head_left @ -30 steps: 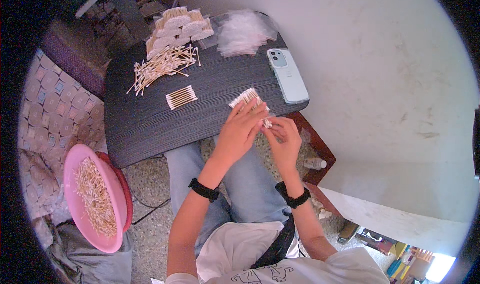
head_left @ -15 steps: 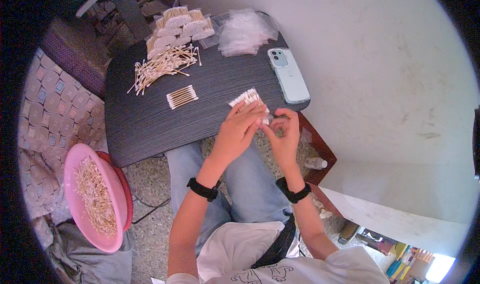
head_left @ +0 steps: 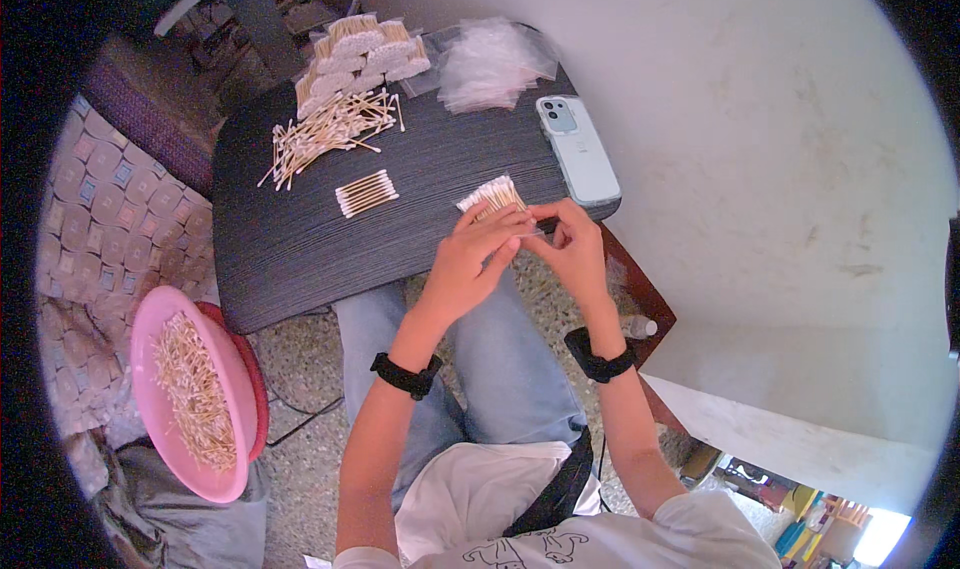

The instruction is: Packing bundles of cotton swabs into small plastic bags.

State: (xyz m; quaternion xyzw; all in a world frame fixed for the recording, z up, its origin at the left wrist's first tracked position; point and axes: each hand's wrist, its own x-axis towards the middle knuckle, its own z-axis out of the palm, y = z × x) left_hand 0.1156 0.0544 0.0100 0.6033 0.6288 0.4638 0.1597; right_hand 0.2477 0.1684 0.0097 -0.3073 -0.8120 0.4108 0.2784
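At the front right of the dark table, a clear bag of cotton swabs (head_left: 489, 195) lies under my left hand (head_left: 476, 252), whose fingers close over its near part. My right hand (head_left: 572, 246) pinches the bag's near right end with thumb and fingertips, close to the left fingertips. The fingers hide part of the bag. To the left, a neat row of cotton swabs (head_left: 367, 194) lies flat on the table. A loose heap of cotton swabs (head_left: 335, 134) spreads behind it, with several filled swab bags (head_left: 360, 54) stacked at the back.
Empty clear bags (head_left: 490, 64) are piled at the table's (head_left: 290, 269) back right. A pale phone (head_left: 580, 149) lies along the right edge beside the wall. A pink basin (head_left: 150, 409) of swabs stands low at left. A bottle (head_left: 638, 327) is below the table's right side.
My right hand has moved slightly up, and its fingers have come together on the bag's end. My left hand keeps its place on the bag.
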